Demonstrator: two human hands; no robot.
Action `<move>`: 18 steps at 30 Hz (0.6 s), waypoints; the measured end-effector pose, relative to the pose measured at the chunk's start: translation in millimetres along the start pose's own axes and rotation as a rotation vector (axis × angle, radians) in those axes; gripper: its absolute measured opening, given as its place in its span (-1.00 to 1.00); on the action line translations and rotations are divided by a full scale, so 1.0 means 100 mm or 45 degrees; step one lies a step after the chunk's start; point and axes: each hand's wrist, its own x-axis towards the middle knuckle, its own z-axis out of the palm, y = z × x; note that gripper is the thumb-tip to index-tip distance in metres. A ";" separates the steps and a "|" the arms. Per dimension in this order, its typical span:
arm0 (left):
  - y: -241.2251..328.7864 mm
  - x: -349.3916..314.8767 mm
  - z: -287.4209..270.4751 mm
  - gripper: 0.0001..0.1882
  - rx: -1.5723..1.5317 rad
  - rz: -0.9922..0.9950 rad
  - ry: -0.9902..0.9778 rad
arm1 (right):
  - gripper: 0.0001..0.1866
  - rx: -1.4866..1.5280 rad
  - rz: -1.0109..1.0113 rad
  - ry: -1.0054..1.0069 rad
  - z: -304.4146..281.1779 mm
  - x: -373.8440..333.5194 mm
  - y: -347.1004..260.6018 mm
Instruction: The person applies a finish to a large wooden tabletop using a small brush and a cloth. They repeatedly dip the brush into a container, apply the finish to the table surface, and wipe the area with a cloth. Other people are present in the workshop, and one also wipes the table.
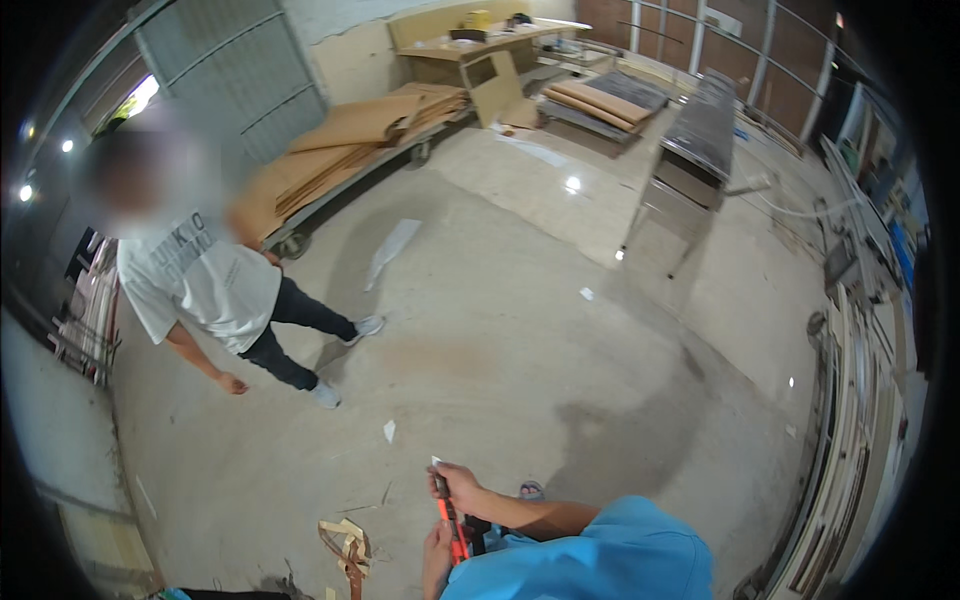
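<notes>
A slim red and black hand tool (452,525) is held upright in front of my blue shirt, low in the head view. My right hand (461,487) is closed around its dark upper part, where a small pale tip sticks out above the fingers. Lower down, my left hand (438,553) grips the red part. The tool is partly covered by both hands, so its exact kind does not show. Beside it is something black (478,535) that I cannot make out.
Tangled tan strips (347,548) lie on the floor near my left. A person (205,280) walks at the left. Brown sheets (345,135) load a low wheeled cart behind. A long dark bench (698,130) stands far right; long profiles (850,420) line the right wall.
</notes>
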 end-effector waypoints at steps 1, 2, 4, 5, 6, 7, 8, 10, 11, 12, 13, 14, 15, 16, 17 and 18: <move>0.09 0.05 0.11 -0.62 0.152 0.039 -0.020 | -0.74 -0.071 -0.113 0.002 0.06 -0.10 -0.10; 0.14 0.08 0.26 -0.67 0.179 0.158 0.044 | -0.74 -0.062 -0.188 -0.001 0.11 -0.20 -0.22; 0.21 0.16 0.48 -0.66 0.050 0.106 0.055 | -0.73 -0.105 -0.320 -0.013 0.18 -0.42 -0.48; 0.24 0.22 0.58 -0.66 -0.010 0.139 0.048 | -0.73 -0.119 -0.392 -0.019 0.19 -0.53 -0.59; 0.24 0.25 0.70 -0.63 0.004 0.172 0.042 | -0.72 -0.113 -0.486 -0.056 0.19 -0.62 -0.69; 0.23 0.29 0.82 -0.62 0.044 0.109 0.036 | -0.72 -0.164 -0.533 -0.030 0.16 -0.70 -0.79; 0.22 0.31 0.90 -0.61 0.085 0.069 0.027 | -0.72 -0.191 -0.592 -0.042 0.10 -0.80 -0.84; 0.19 0.30 1.05 -0.58 0.165 0.019 -0.008 | -0.71 -0.197 -0.648 -0.044 -0.06 -0.97 -0.93; 0.18 0.31 1.10 -0.56 0.221 -0.030 -0.025 | -0.71 -0.215 -0.629 0.023 -0.17 -1.04 -1.00; 0.15 0.30 1.17 -0.55 0.241 0.013 -0.080 | -0.70 -0.221 -0.697 0.022 -0.27 -1.09 -1.04; 0.15 0.29 1.20 -0.56 0.147 0.021 -0.168 | -0.70 -0.260 -0.718 0.072 -0.34 -1.12 -1.09; 0.14 0.28 1.25 -0.56 0.149 -0.038 -0.138 | -0.69 -0.302 -0.751 0.128 -0.42 -1.17 -1.11; 0.14 0.26 1.29 -0.55 0.148 -0.089 -0.125 | -0.70 -0.338 -0.757 0.124 -0.49 -1.19 -1.17; 0.16 0.25 1.33 -0.56 0.122 -0.092 -0.194 | -0.70 -0.370 -0.782 0.120 -0.54 -1.23 -1.20; 0.16 0.23 1.37 -0.56 0.101 -0.098 -0.265 | -0.71 -0.409 -0.723 0.192 -0.58 -1.26 -1.22; 0.19 0.24 1.42 -0.56 0.071 -0.129 -0.348 | -0.71 -0.396 -0.720 0.200 -0.62 -1.28 -1.26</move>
